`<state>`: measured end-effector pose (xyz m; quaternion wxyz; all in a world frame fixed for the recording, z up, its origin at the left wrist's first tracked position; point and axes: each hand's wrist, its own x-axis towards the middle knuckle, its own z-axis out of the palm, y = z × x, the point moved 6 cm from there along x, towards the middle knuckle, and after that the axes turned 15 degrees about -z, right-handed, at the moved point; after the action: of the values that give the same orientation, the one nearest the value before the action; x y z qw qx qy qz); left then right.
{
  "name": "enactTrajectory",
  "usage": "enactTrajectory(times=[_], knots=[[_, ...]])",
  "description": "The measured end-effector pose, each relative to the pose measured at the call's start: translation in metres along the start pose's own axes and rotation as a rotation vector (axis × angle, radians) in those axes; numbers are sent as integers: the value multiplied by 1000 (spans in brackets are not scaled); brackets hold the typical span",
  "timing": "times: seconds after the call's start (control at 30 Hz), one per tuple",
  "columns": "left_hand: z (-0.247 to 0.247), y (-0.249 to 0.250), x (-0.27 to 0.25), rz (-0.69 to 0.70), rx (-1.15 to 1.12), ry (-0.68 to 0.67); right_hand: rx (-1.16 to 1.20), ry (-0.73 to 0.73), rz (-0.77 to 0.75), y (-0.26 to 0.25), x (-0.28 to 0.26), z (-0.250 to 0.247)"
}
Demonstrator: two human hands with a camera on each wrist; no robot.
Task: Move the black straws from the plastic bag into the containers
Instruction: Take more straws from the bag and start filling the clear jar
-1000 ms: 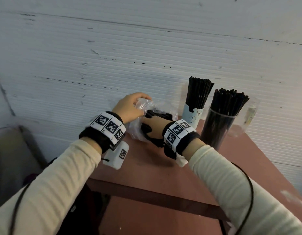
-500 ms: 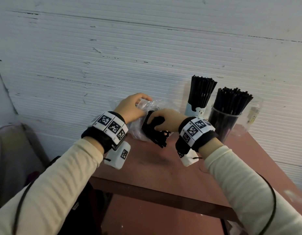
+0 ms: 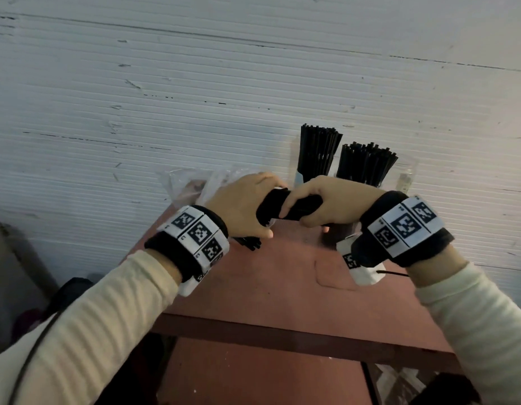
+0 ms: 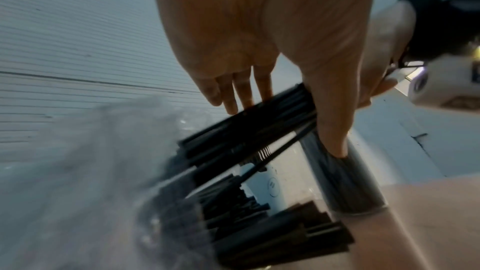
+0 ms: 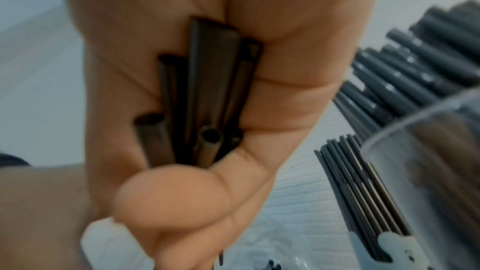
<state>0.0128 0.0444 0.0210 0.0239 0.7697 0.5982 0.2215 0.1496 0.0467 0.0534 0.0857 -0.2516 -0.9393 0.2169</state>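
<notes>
Both hands hold one bundle of black straws (image 3: 285, 207) level above the table, near the wall. My left hand (image 3: 253, 209) grips its left end, fingers over the top and thumb below. My right hand (image 3: 309, 217) grips the right end; in the right wrist view the straw ends (image 5: 207, 100) show inside its fist (image 5: 233, 171). The crumpled clear plastic bag (image 3: 189, 182) lies behind the left hand, with more straws (image 4: 272, 233) in it. A light blue cup (image 3: 300, 178) and a clear container (image 4: 348, 182) stand by the wall, both full of upright straws.
The reddish-brown table (image 3: 282, 287) has bare surface in front of the hands, and its front edge is near me. A few loose straws (image 3: 250, 244) poke out under the left hand. A small clear bottle (image 3: 407, 179) stands right of the containers. The white ribbed wall is close behind.
The right hand drew the straw bundle out of the bag and lifted it rightward. The left hand let go of the bag and took hold of the bundle's left end.
</notes>
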Motion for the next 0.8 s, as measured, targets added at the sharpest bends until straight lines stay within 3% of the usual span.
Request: enactTrajectory(times=[0.1,0.27,0.43,0.53,0.63,0.8], knots=[[11,20,9,13,38,-18,-26,3,-12,-7,-18,-7],[3,48,19,1,-15,83,-28,73,-7,-11,-46,-22],[-1,56,26,-102,-308,93,-162,370,-49,-28,-78,-64],[-3,66,28,-102,-552,143,-228,620,-115,-41,-93,-93],[-2,82,31,-80,-727,98,-254,807,-222,-56,-95,-107],[14,98,31,-118,-957,-42,-250,889,-333,-57,-75,-99]])
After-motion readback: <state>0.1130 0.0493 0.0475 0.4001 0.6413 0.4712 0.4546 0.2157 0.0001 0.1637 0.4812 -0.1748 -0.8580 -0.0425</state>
